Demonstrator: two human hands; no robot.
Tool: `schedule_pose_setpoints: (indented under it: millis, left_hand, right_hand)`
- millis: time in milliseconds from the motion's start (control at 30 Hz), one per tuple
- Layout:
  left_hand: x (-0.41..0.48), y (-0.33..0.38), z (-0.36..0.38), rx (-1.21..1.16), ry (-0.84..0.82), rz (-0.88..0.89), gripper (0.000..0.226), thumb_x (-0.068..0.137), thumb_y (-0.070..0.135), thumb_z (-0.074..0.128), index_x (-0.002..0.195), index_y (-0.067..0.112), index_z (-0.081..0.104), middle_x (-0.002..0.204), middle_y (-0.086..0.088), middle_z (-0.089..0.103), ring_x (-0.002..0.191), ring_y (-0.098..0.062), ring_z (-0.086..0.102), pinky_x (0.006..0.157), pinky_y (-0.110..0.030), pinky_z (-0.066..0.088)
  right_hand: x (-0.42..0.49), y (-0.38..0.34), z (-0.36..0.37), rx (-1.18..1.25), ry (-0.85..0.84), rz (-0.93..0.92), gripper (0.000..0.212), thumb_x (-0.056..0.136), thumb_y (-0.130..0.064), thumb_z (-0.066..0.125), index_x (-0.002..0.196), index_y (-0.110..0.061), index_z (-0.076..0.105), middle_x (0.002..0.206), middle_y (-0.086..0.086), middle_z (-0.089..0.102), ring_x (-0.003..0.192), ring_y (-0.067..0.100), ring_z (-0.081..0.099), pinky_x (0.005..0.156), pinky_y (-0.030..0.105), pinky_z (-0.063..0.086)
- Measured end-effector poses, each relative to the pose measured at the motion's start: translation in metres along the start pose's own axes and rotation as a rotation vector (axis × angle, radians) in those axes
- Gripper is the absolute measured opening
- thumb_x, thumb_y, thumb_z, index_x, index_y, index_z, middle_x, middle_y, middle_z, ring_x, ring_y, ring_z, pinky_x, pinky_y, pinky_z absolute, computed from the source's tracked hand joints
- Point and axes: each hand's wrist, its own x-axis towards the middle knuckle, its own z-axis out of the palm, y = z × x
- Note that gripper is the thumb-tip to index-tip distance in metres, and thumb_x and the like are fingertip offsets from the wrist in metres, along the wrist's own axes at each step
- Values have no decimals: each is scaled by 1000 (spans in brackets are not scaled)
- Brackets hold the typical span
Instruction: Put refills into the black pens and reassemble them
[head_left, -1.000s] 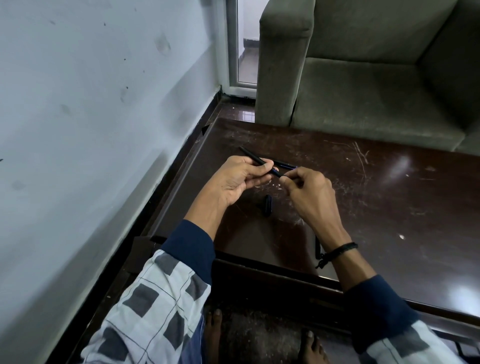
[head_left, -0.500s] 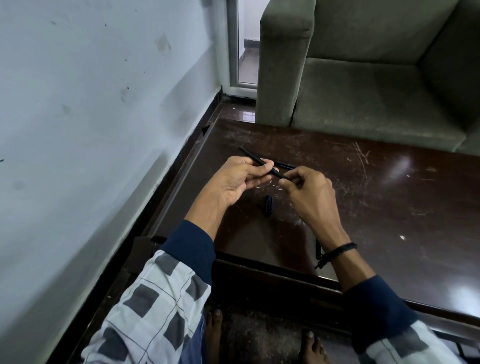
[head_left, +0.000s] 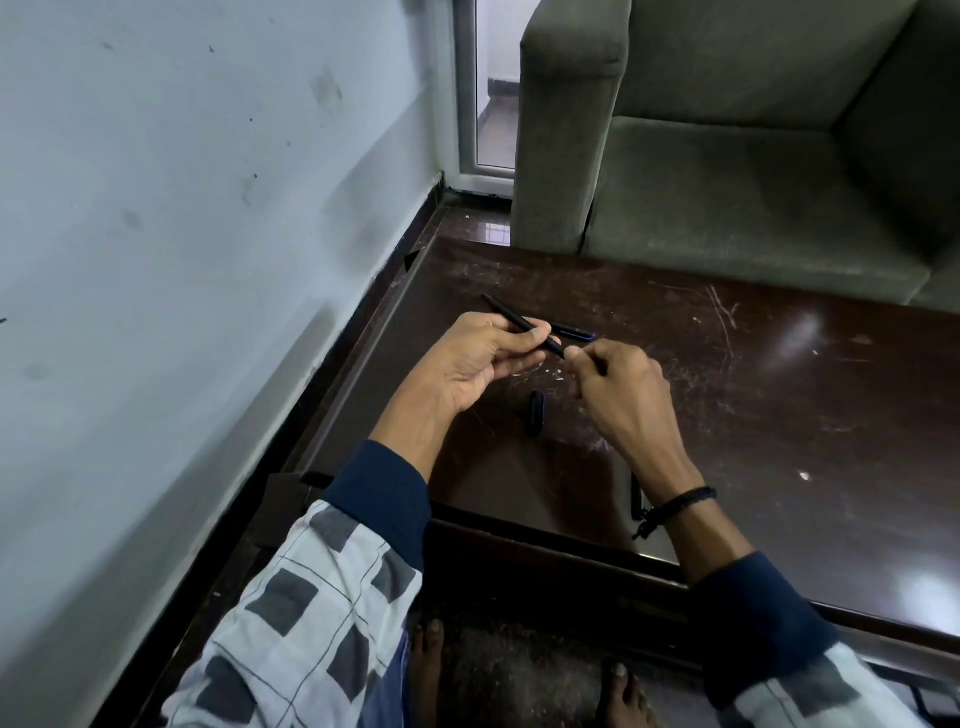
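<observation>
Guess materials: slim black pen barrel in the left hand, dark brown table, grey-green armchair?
Slim black pen barrel: probably plastic, matte; no glint along it. Dark brown table: wood or laminate under gloss finish, can't tell which; it mirrors light and shows pale scratches. Grey-green armchair: fabric upholstery, dull, faintly mottled nap.

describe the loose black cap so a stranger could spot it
On the dark brown table, look between the left hand and right hand. The cap is the short, stubby black piece lying untouched, unlike the long barrel the left hand holds.
</observation>
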Motion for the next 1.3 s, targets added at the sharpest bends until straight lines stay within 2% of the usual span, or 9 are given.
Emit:
schedule_pose_setpoints:
  millis: [167,233,333,533,700,867,1067,1200,1300]
  left_hand:
    - [0,1,-2,-10,10,4,11,86,-6,73,96,-5,75,92,-17,78,81,-22,77,69,-21,61]
    - [0,0,-1,0,1,-3,13,86,-6,73,98,-5,75,93,-17,78,82,-20,77,69,-21,60]
    - [0,-1,-1,6,-12,-8,14,85,-4,74,99,-5,75,95,-17,78,85,-20,77,71,-21,60]
    - [0,0,-3,-9,-7,5,10,84,-5,74,94,-4,76,92,-17,78,81,-21,77,69,-21,61]
    - [0,-1,-1,4,-21,-3,12,85,-5,74,96,-3,76,96,-18,78,88,-22,77,73,-23,61]
    - [0,0,-2,-6,-6,0,10,86,-6,73,95,-3,76,93,-18,78,83,-22,77,71,-22,61]
    - [-2,0,0,1,-23,-2,11,86,-6,72,97,-3,75,92,-16,79,85,-21,77,73,-22,61]
    - [-1,1,-2,-9,-8,6,11,86,-7,72,96,-4,76,94,-18,78,84,-23,77,71,-22,61]
    - [-1,-1,-1,4,-15,2,11,85,-6,73,96,-3,76,94,-17,79,85,-21,77,72,-22,61]
  right_hand:
    - [-1,-3,1,22,31,-24,16,96,-42,70,99,-27,69,84,-11,68,77,12,65,67,34,50]
    - [0,-1,0,3,27,-11,13,98,-39,68,94,-26,69,80,-9,68,74,13,66,65,36,52]
    - [0,-1,0,-10,-13,5,28,104,-43,56,86,-25,68,72,-2,69,63,20,64,61,44,53]
    - [-1,-3,2,17,28,-15,15,96,-42,70,98,-27,69,83,-9,69,75,11,65,66,36,52]
    - [-1,-2,0,-10,-3,8,28,103,-44,57,88,-24,69,72,-2,70,59,16,61,58,37,47]
    - [-2,-4,-1,18,14,-9,19,96,-43,69,99,-24,70,84,-9,70,77,12,66,70,38,54]
    - [-2,-4,-2,-2,-23,13,32,105,-44,53,86,-24,68,72,0,71,64,24,66,62,45,53]
    - [-3,-5,-1,14,8,-7,20,98,-46,65,99,-27,69,84,-8,71,78,14,67,70,37,52]
    - [-3,-4,-2,-22,9,-11,17,100,-40,64,94,-24,68,80,-7,69,75,15,66,67,37,52]
